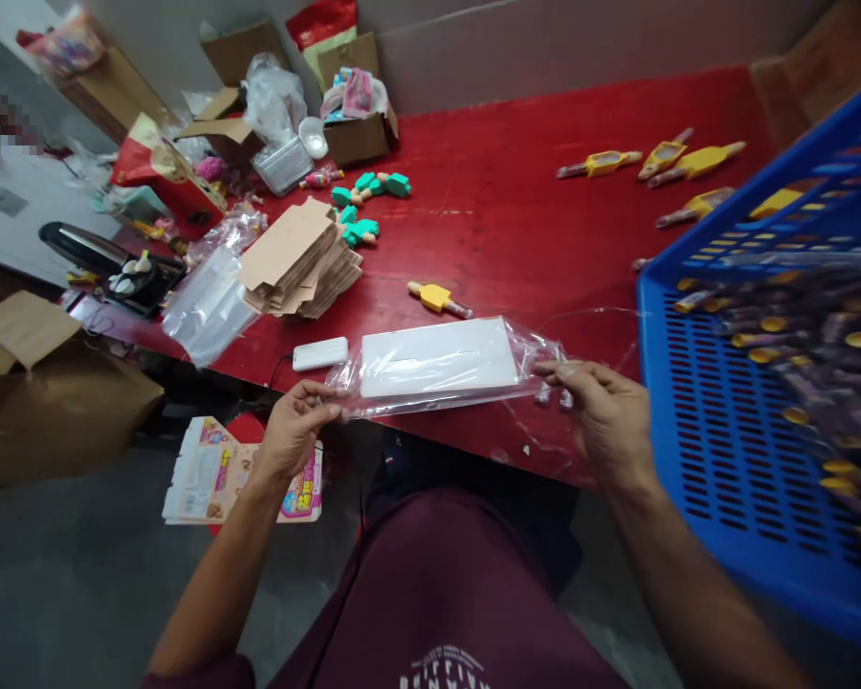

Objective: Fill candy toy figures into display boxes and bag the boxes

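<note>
A clear plastic bag (527, 354) stretches between my two hands at the table's front edge. Inside it lies a flat white card (437, 356) with a small slit near its middle. My left hand (302, 421) pinches the bag's left end between thumb and fingers. At the other end, my right hand (607, 407) pinches the plastic. Just behind the bag is a yellow toy piece with a clear tube (434, 297). A small white device (320, 354) with a cable sits close to my left hand.
A blue basket (650, 316) full of tubed pieces stands at the right. Folded cardboard pieces (294, 254) are stacked on the red table (488, 220), near green toy pieces (364, 230) and plastic bags (211, 301). Yellow pieces (699, 165) lie at the back right; cartons (359, 139) stand at the back.
</note>
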`<control>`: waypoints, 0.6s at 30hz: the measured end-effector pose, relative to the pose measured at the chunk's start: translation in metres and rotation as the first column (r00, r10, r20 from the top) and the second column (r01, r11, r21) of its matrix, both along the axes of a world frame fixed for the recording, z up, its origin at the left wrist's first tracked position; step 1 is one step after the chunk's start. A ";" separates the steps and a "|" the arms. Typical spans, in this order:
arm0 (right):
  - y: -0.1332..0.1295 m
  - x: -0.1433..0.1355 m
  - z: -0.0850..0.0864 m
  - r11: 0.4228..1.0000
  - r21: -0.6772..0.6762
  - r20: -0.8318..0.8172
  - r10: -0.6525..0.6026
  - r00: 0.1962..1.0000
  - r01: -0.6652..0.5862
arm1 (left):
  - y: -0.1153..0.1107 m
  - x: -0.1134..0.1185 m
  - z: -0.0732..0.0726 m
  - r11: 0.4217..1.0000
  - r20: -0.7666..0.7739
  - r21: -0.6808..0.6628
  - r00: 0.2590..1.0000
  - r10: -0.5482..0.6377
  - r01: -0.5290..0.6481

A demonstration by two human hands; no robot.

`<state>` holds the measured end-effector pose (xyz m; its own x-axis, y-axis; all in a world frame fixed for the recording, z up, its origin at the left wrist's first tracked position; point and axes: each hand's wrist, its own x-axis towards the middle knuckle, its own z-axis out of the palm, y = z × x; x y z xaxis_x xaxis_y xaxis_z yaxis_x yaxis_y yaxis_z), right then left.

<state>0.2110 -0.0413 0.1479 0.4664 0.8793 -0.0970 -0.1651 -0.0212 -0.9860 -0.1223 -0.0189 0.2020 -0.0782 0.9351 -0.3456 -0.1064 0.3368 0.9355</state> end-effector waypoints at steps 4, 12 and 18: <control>-0.007 0.001 -0.003 0.999 -0.016 0.075 0.042 0.996 -0.041 | -0.002 -0.005 -0.009 0.999 -0.078 0.024 0.997 -0.022 0.024; -0.005 -0.012 -0.029 0.994 0.071 0.104 -0.094 0.990 0.087 | -0.005 -0.007 -0.055 0.928 -0.268 0.372 0.960 0.078 0.029; 0.021 -0.034 -0.062 0.918 0.324 0.256 -0.318 0.913 0.229 | 0.019 0.012 -0.102 0.729 -0.318 0.681 0.866 0.386 -0.075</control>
